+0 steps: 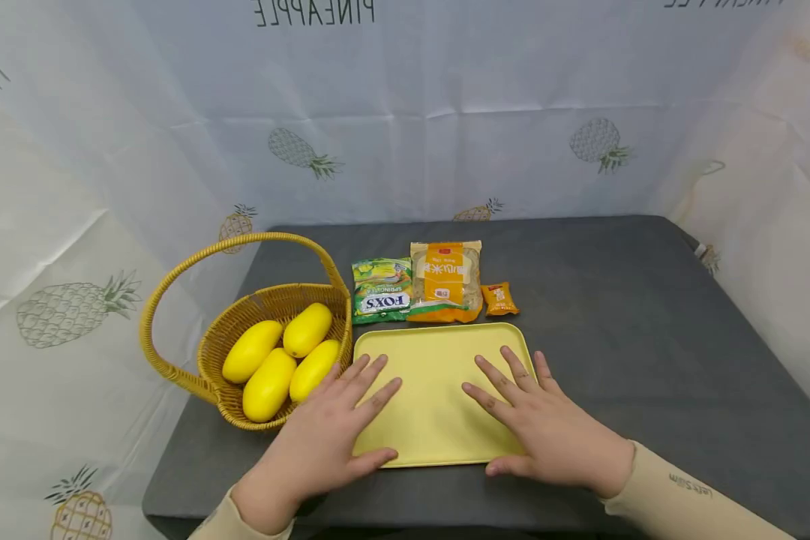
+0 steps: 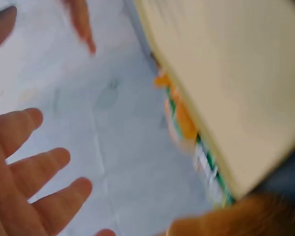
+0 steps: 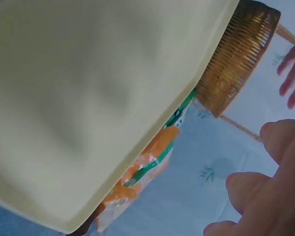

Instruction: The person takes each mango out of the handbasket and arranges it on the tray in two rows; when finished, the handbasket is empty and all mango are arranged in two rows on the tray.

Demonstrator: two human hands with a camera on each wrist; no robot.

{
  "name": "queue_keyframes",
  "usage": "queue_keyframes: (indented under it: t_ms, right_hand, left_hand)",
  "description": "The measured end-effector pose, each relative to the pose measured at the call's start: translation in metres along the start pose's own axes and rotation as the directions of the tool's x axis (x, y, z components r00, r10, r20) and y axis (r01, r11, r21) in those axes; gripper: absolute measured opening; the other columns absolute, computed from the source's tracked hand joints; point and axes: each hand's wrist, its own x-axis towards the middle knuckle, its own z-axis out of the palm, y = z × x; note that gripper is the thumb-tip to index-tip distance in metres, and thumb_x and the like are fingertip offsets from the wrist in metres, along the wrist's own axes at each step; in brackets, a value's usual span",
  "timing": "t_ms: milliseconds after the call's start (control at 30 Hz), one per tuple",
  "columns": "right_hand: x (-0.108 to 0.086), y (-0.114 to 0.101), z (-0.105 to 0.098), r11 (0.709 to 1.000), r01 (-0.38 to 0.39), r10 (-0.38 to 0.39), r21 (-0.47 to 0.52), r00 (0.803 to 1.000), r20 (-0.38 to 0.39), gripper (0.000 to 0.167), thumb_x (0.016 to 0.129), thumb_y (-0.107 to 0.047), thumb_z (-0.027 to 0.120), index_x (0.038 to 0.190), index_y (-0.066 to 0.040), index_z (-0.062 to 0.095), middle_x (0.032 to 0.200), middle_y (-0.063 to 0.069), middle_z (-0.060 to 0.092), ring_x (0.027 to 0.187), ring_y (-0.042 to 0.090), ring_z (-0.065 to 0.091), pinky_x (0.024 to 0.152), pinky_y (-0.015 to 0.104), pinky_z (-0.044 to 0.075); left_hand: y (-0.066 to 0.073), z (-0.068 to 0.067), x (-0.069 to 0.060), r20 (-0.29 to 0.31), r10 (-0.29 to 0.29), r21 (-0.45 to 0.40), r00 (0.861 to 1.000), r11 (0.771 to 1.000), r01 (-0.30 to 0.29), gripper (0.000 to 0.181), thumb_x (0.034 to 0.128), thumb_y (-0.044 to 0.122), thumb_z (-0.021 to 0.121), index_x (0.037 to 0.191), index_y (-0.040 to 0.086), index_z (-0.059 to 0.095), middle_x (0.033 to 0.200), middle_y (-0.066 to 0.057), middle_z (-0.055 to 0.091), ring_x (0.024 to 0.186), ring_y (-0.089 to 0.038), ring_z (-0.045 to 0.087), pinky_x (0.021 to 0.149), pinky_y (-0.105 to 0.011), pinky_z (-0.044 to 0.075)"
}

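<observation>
"Pale cloth printed with pineapples hangs behind a dark table; what does the head view show on it?"

"One yellow tray lies towards the front edge; a wicker basket with a tall handle stands just beside it on the left, four yellow fruits inside; past the tray's far edge lie a green FOX'S packet, a larger bag with an orange label and a small orange packet, in a row."

"And the hands?"

"The left hand is over the tray's left side, partly in front of the basket; the right hand is over its right side; both have their fingers spread wide and hold nothing."

"Left wrist view?"

"Rather blurred; the tray fills the upper right, packets showing along its edge; the left fingers are splayed, with cloth visible between them and the tray."

"Right wrist?"

"Tray across the upper left, basket and packets beyond its edge; three right fingertips show at lower right, apart from the tray; how far they bend, I cannot tell from that angle."
</observation>
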Motion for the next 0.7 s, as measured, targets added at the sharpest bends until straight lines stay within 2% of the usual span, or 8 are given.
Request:
queue_keyframes:
  t_ms: [133,233,300,367,433,500,567,700]
  right_hand:
    - [-0.010,0.009,0.002,0.997,-0.064,0.064,0.032,0.998,-0.002,0.107,0.089,-0.079,0.074,0.175,-0.030,0.035,0.184,0.014,0.023,0.166,0.056,0.018,0.123,0.084,0.020]
    - [-0.018,0.016,0.005,0.987,-0.136,0.134,0.090,0.991,0.029,0.109,0.087,-0.078,0.077,0.175,-0.031,0.035,0.184,0.014,0.021,0.166,0.057,0.017,0.125,0.084,0.015]
    - [-0.024,0.020,0.009,0.977,-0.174,0.170,0.121,0.985,0.044,0.109,0.086,-0.078,0.078,0.175,-0.031,0.037,0.184,0.014,0.022,0.166,0.058,0.017,0.125,0.084,0.014]
    - [-0.029,0.024,0.013,0.969,-0.204,0.197,0.141,0.979,0.061,0.109,0.085,-0.077,0.079,0.174,-0.030,0.038,0.184,0.015,0.023,0.166,0.058,0.017,0.125,0.085,0.013]
    - [-0.034,0.027,0.017,0.962,-0.224,0.215,0.154,0.974,0.071,0.109,0.084,-0.077,0.080,0.174,-0.029,0.039,0.183,0.015,0.024,0.166,0.059,0.017,0.124,0.085,0.012]
    - [-0.038,0.030,0.019,0.957,-0.241,0.231,0.161,0.970,0.077,0.109,0.084,-0.075,0.082,0.173,-0.029,0.040,0.183,0.015,0.026,0.165,0.059,0.017,0.124,0.085,0.012]
    - [-0.040,0.032,0.022,0.953,-0.253,0.243,0.166,0.967,0.081,0.109,0.084,-0.072,0.084,0.173,-0.028,0.040,0.182,0.016,0.026,0.165,0.059,0.017,0.124,0.085,0.012]
    - [-0.044,0.035,0.025,0.947,-0.266,0.254,0.178,0.963,0.087,0.109,0.084,-0.070,0.085,0.174,-0.028,0.039,0.182,0.016,0.026,0.165,0.059,0.016,0.123,0.086,0.013]
  left_hand:
    - [-0.025,-0.016,0.000,-0.229,-0.066,0.010,0.971,0.998,0.070,0.069,0.0840,0.035,0.097,0.143,0.010,0.074,0.141,-0.013,0.075,0.122,-0.032,0.075,0.100,-0.056,0.063]
    - [-0.041,-0.028,0.002,-0.287,-0.255,-0.077,0.923,0.967,0.243,0.049,0.0875,0.021,0.093,0.132,0.007,0.079,0.124,-0.011,0.081,0.107,-0.031,0.078,0.090,-0.054,0.064]
    - [-0.050,-0.036,0.005,-0.218,-0.427,-0.190,0.877,0.900,0.391,0.040,0.0945,0.019,0.087,0.132,0.007,0.079,0.123,-0.012,0.081,0.107,-0.032,0.078,0.090,-0.055,0.063]
    - [-0.060,-0.041,0.009,-0.087,-0.578,-0.303,0.811,0.791,0.532,0.038,0.1017,0.021,0.080,0.138,0.009,0.077,0.127,-0.013,0.080,0.111,-0.034,0.076,0.094,-0.057,0.062]
    - [-0.072,-0.044,0.015,0.048,-0.668,-0.372,0.742,0.678,0.634,0.040,0.1078,0.025,0.073,0.145,0.009,0.072,0.133,-0.014,0.077,0.118,-0.036,0.073,0.098,-0.057,0.059]
    - [-0.084,-0.045,0.020,0.151,-0.705,-0.402,0.693,0.596,0.695,0.043,0.1110,0.028,0.068,0.150,0.010,0.068,0.138,-0.015,0.075,0.122,-0.038,0.069,0.101,-0.057,0.058]
    - [-0.095,-0.042,0.024,0.225,-0.711,-0.400,0.666,0.556,0.729,0.044,0.1124,0.030,0.066,0.153,0.011,0.066,0.139,-0.016,0.073,0.124,-0.039,0.067,0.100,-0.055,0.058]
    - [-0.110,-0.035,0.029,0.362,-0.678,-0.411,0.639,0.499,0.763,0.048,0.1128,0.031,0.065,0.155,0.007,0.063,0.142,-0.021,0.069,0.121,-0.038,0.068,0.096,-0.049,0.059]
